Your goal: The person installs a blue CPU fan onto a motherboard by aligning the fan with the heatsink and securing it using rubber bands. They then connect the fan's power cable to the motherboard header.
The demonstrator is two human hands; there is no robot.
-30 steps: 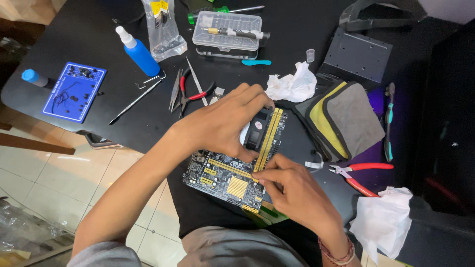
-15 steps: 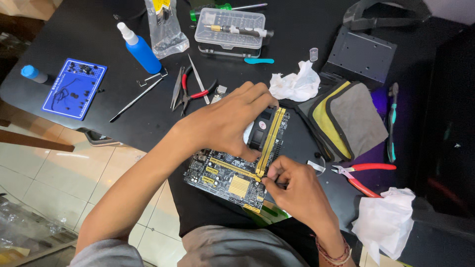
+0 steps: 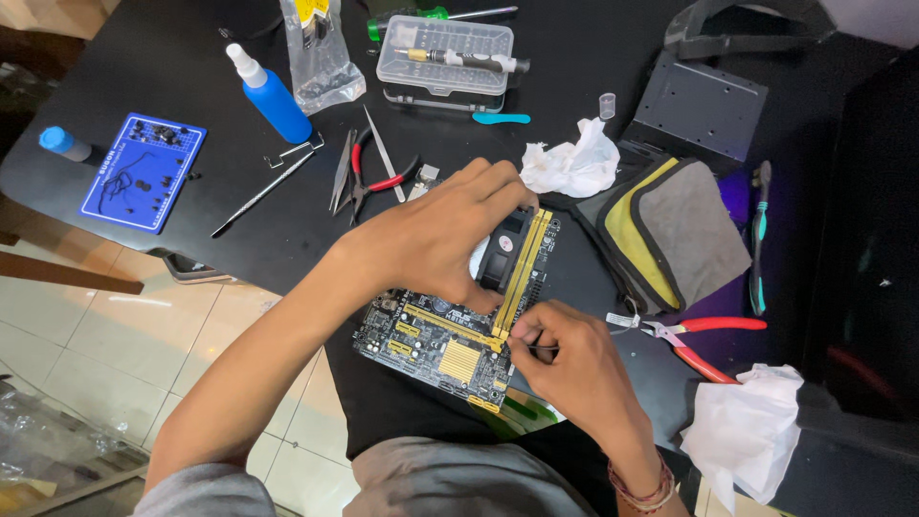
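Observation:
A black circuit board [image 3: 436, 345] with yellow slots and a gold heat sink lies at the near edge of the black table [image 3: 172, 67]. My left hand [image 3: 436, 235] rests flat on the board, covering its fan, fingers spread toward the long yellow slots [image 3: 525, 258]. My right hand [image 3: 565, 359] is pinched at the near end of those slots, fingertips together on something small and hidden; I cannot tell what it grips.
Red-handled cutters [image 3: 704, 335] and crumpled tissue [image 3: 742, 431] lie right; a grey-yellow cloth [image 3: 675, 235], more tissue [image 3: 574, 163] and a metal bracket [image 3: 704, 105] behind. Tweezers and red pliers [image 3: 373, 172], a blue bottle [image 3: 273, 96], a clear bit case [image 3: 445, 53] and a blue mat [image 3: 144, 172] sit left.
My right hand has shifted slightly at the near end of the yellow slots. My left hand stays on the board.

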